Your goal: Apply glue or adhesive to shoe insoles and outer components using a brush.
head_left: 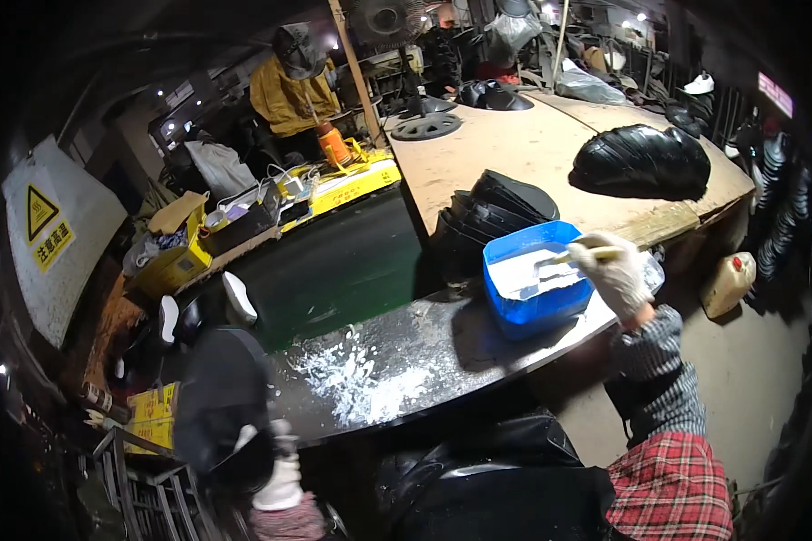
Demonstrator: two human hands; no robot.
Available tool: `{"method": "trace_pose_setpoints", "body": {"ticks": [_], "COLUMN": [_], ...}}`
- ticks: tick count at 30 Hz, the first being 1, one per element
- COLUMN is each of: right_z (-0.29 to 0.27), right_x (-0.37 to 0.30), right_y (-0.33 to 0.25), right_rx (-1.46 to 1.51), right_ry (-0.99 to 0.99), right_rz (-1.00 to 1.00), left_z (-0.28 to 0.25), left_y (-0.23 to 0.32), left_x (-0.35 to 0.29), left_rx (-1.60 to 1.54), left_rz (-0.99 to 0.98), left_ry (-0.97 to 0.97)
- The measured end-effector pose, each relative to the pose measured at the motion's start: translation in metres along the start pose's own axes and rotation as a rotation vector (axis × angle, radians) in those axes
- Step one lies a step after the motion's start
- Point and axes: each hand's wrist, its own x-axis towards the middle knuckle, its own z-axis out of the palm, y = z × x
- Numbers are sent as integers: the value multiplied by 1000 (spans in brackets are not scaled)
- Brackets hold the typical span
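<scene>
My gloved right hand (615, 275) is closed round the pale handle of a brush (564, 259), over a blue plastic tub (541, 320). White glue-like liquid (519, 273) fills part of the tub, and the brush's working end lies at its surface. At the lower left my gloved left hand (281, 473) grips a black shoe upper (224, 397) by its near end. The upper is blurred and shows a small white patch near my fingers. White smears (361, 379) cover the dark bench surface (442, 338) between my hands.
Stacked black pieces (496, 212) stand behind the tub, with a black bundle (641, 160) on the wooden table (505, 135). A green-black conveyor belt (352, 261) runs beyond the bench. White-soled shoes (239, 298) sit at left; a jerrycan (729, 284) stands on the floor at right.
</scene>
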Motion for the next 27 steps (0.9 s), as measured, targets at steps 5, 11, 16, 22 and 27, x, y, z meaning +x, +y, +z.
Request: {"method": "trace_pose_setpoints", "body": {"ticks": [5,11,16,22,27], "right_z": [-26,76,186,165,197], "right_x": [-41,-63,-65,-95,-55], "right_y": [-15,-104,-128,-74,-156], "right_rx": [-234,129,731,766,592], "right_ry": [74,-317,-733,-720,-638], "right_rz": [-276,-386,-201,186,-226], "left_z": [62,67,59,54,81], "left_y": [-29,-96,-95,-79,-93], "left_x": [-44,-59,-57,-40,-30], "left_rx": [365,288,186,15,379], "left_rz": [-460,-143,-30,-13,77], "left_ry": [-50,-34,-17,-12,-114]}}
